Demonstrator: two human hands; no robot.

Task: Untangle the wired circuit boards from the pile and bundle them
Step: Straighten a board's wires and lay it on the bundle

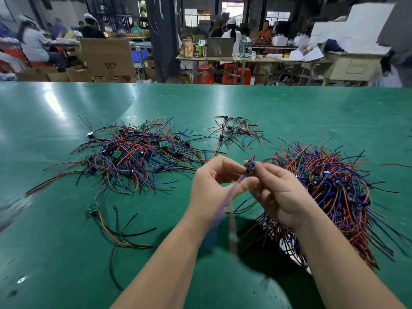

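Both hands meet above the green table [66, 253], pinching one small wired circuit board [250, 165] with a blue part. My left hand [214, 186] holds it from the left, my right hand [278, 192] from the right. Its purple and dark wires [223, 210] hang down blurred between my forearms. A loose tangled pile of wired boards [133, 152] spreads at the left. A dense heap of wired boards [330, 192] lies under and beyond my right hand.
A smaller tangle of boards [234, 130] lies further back at centre. One single board with red and black wires [93, 209] lies near left. Beyond the table's far edge are cardboard boxes [107, 56], benches and several seated people.
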